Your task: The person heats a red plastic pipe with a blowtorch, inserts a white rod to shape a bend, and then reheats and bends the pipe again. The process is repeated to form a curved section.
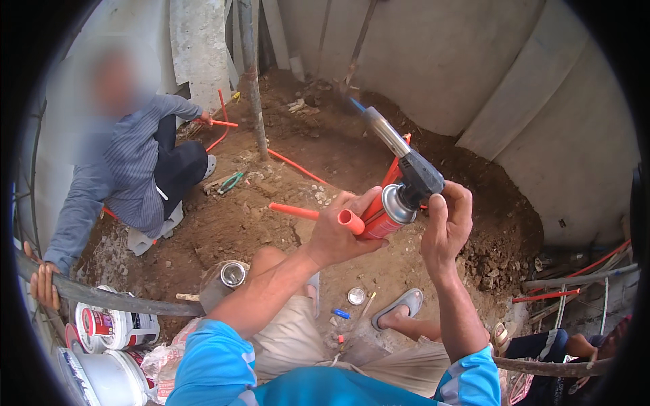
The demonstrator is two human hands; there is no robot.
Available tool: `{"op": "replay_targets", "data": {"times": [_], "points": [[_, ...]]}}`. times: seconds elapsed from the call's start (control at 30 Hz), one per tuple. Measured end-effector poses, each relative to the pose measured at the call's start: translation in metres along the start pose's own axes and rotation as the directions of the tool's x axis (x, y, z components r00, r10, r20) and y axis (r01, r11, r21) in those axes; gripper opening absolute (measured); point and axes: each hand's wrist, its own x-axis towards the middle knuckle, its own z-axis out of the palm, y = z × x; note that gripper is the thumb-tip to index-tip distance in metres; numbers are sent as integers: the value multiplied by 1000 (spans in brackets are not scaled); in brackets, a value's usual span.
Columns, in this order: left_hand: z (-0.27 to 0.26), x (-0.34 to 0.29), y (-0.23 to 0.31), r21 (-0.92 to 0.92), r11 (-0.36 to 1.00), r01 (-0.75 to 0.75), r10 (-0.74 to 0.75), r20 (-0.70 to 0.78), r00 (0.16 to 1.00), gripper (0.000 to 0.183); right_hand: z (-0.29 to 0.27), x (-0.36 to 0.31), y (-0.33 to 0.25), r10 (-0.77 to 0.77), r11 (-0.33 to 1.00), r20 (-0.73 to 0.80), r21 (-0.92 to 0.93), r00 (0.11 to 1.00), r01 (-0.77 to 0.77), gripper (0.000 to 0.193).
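A blowtorch [420, 172] with a black head and silver nozzle points up and away to the left, a blue flame [357, 104] at its tip. Its red gas canister [387, 215] is gripped in my left hand [335, 233], whose fingers wrap round it. The same hand also holds an orange plastic pipe [350, 220], with one open end facing me beside the canister. My right hand [447, 233] pinches the back of the torch head between thumb and finger, probably at a knob; the fingers cover that part.
On the left a person [135, 155] squats, holding an orange pipe. Pliers [231, 183] lie on the dirt. An open can [233, 273], a lid [356, 296] and a blue lighter [341, 314] are near my feet. White buckets [125, 325] stand at left; a metal pole [252, 81] rises ahead.
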Motion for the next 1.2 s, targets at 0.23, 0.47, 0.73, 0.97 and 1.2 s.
{"op": "replay_targets", "data": {"times": [0.23, 0.47, 0.73, 0.97, 1.2], "points": [[4, 0, -7, 32, 999, -13, 12, 21, 1000, 120, -3, -2, 2, -123, 984, -18, -134, 992, 120, 13], [5, 6, -7, 7, 1000, -5, 5, -17, 1000, 105, -2, -2, 11, -86, 992, -50, -100, 995, 81, 10], [15, 9, -14, 27, 999, -22, 22, -7, 1000, 106, -5, -5, 1, 204, 965, -5, 170, 979, -200, 23], [22, -6, -37, -69, 997, 21, -15, 99, 995, 107, -5, -8, 9, 275, 935, 41, 220, 961, -277, 27], [23, -2, -47, -189, 978, 86, -39, 236, 971, 101, 15, -13, 21, 422, 896, 293, 13, 858, -445, 56]]}}
